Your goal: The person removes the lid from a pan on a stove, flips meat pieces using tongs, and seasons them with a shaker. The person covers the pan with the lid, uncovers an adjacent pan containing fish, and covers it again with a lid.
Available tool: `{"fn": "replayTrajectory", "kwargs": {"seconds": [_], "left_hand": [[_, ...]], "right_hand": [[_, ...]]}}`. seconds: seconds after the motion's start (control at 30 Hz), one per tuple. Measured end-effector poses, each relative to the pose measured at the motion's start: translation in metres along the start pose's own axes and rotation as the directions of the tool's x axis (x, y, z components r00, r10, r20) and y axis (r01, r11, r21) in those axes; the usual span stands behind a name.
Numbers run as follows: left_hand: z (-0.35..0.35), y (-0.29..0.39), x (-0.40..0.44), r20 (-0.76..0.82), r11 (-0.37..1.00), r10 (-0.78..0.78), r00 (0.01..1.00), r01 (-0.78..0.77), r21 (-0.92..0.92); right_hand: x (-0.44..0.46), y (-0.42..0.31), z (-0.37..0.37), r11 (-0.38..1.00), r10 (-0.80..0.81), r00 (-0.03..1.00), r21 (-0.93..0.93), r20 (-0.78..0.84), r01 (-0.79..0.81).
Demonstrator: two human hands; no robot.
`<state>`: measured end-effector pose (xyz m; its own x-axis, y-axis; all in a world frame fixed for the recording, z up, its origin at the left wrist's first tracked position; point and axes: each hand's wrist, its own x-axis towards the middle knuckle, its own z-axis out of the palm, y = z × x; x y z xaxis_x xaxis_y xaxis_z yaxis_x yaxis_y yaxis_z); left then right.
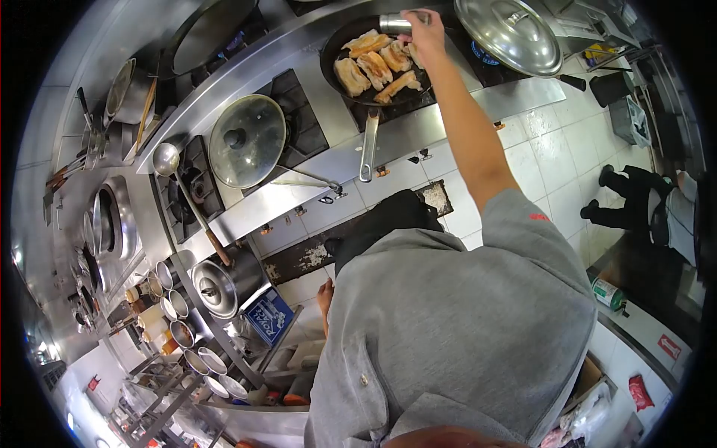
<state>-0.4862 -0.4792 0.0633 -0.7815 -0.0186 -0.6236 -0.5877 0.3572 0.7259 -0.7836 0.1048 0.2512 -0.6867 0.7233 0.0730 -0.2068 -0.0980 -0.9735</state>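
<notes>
My right hand (426,36) is wrapped round a silver cylindrical shaker (394,24), held on its side over the far rim of a dark frying pan (326,63). In the pan lie several browned slices of pork belly (373,69). The pan's metal handle (369,145) points back toward my body over the stove's front edge. Down at my left side hangs my left hand (325,296), small in view. Its fingers look loosely apart, and I see nothing in them.
A glass-lidded pan (246,142) sits left on the stove, and a ladle (196,198) lies across a burner. To the right is a large metal lid (515,33) near a blue flame. A lidded pot (215,290) stands low left. Another person (646,201) is at far right.
</notes>
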Motion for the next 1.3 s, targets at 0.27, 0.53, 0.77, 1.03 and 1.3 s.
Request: {"fn": "replayTrajectory", "kwargs": {"seconds": [0.27, 0.53, 0.77, 1.03, 1.3], "left_hand": [[0.008, -0.003, 0.015, 0.025, 0.997, 0.058, 0.998, -0.059, 0.053], [0.003, -0.003, 0.018, 0.030, 0.989, 0.098, 0.995, -0.101, 0.109], [0.005, 0.000, 0.022, 0.040, 0.979, 0.132, 0.990, -0.137, 0.148], [0.000, 0.006, 0.032, 0.053, 0.961, 0.179, 0.982, -0.186, 0.203], [0.000, 0.019, 0.049, 0.102, 0.929, 0.237, 0.966, -0.256, 0.267]], "right_hand": [[0.001, 0.007, 0.032, 0.998, -0.041, 0.994, 0.045, -0.098, 0.046], [0.004, 0.000, 0.042, 0.955, -0.020, 0.988, -0.289, 0.153, 0.065], [-0.008, 0.006, 0.042, 0.996, 0.077, 0.994, 0.030, 0.072, -0.079], [0.005, -0.014, 0.017, 0.952, 0.047, 0.985, -0.306, 0.168, 0.006], [0.035, -0.014, 0.023, 0.917, -0.146, 0.987, -0.384, -0.067, 0.110]]}}
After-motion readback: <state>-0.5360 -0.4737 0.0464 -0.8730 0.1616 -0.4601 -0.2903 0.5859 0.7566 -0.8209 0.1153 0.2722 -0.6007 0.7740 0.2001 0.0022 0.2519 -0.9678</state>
